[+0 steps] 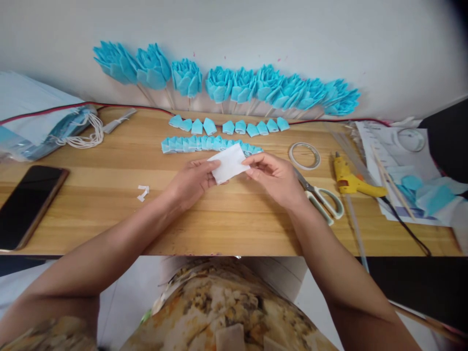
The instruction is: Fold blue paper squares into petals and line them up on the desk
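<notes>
Between my two hands is a small white piece of fabric-like sheet (229, 165), held just above the wooden table (109, 214). My left hand (195, 181) pinches its left edge between thumb and fingers. At its right edge, the thumb and fingertips of my right hand (274, 176) are closed on it too. Just behind the sheet runs a row of overlapping folded blue petals (204, 143), partly covered by it. Farther back lie several separate folded blue petals (240, 127). Scissors (321, 197) with pale handles lie by my right wrist, their blades partly hidden.
Several blue flowers on sticks (186, 78) lean on the wall. To the right are a tape roll (304, 156), a yellow glue gun (353, 180) and papers (398, 141). A phone (31, 204), white scraps (143, 192) and a bundle of white cords (86, 134) lie left.
</notes>
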